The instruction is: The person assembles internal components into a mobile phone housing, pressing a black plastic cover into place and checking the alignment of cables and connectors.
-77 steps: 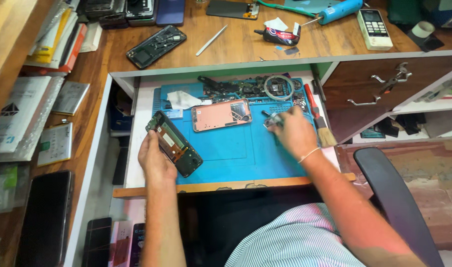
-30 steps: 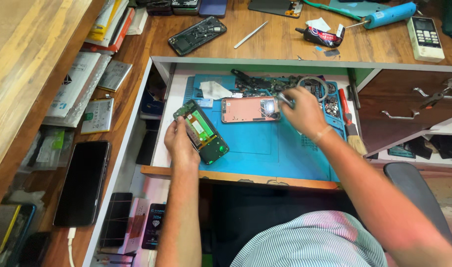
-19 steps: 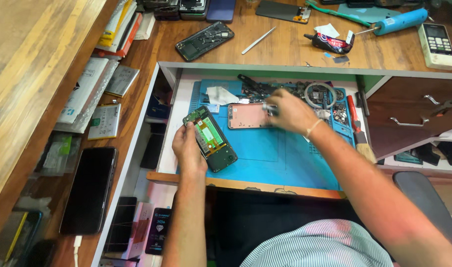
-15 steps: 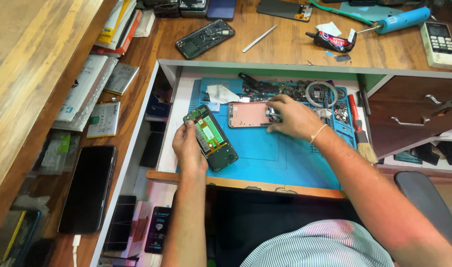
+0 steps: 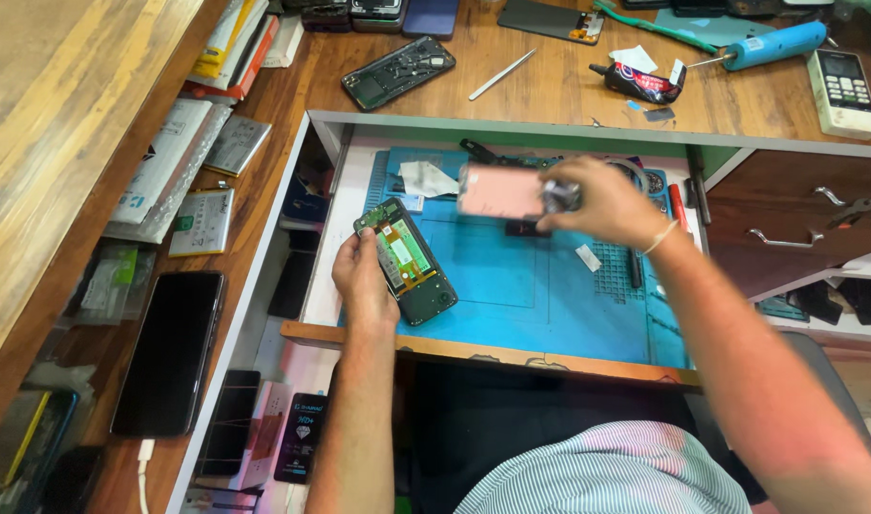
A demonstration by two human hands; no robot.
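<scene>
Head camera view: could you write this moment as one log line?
left hand: holds opened phone | right hand: lifts pink panel, blurred | under: blue mat | desk: blue tool

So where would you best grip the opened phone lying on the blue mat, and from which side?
Probably by its two long edges, coming from the left, as the left hand does now. The opened phone lies tilted on the blue mat with its green board facing up, so fingers on the rim stay off the exposed parts. The right hand holds a blurred pink panel beyond it.
</scene>
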